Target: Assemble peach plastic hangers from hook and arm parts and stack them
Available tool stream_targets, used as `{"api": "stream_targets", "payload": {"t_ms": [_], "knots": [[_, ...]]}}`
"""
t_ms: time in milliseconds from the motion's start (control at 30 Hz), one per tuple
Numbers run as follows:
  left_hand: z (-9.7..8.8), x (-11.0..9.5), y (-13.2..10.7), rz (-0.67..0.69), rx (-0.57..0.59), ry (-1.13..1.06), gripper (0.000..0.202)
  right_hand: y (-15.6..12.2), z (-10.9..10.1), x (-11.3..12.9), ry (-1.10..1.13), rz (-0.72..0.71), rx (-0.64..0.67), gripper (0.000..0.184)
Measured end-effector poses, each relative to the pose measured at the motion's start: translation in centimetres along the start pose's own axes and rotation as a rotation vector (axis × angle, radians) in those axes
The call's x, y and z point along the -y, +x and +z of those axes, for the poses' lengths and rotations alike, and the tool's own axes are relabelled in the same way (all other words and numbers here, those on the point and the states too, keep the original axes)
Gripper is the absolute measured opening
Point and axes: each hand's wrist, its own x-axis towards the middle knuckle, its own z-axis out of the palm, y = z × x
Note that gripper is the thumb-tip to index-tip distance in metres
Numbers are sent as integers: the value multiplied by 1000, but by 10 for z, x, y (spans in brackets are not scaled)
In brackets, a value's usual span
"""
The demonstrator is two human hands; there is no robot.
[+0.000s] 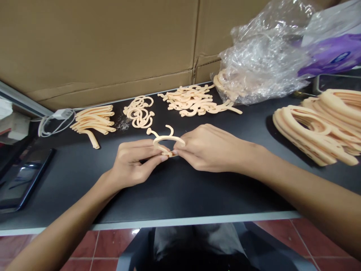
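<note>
My left hand and my right hand meet over the middle of the black table. Both pinch a small peach-coloured plastic piece with a curved loop and two hooked ends sticking up. The left thumb and forefinger close on its lower left end, while the right fingertips close on its lower right end. The piece is held just above the tabletop.
Piles of the same peach plastic lie behind: straight bars, curled hooks, mixed hooks, large hanger bodies at right. A crumpled clear bag, cardboard wall, white cable and a dark phone at left.
</note>
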Motion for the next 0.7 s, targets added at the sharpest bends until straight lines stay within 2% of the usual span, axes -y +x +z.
{"api": "stream_targets", "payload": {"t_ms": [167,467,700], "knots": [[0,1,3,-55,7,-36,7,0,1,-2,79,0,-16,29],[3,3,2,-20,-49,15,10,1,3,-3,116,17,-43,27],[3,2,1,-53,-69,30,9,1,5,-3,145,23,-57,26]]}}
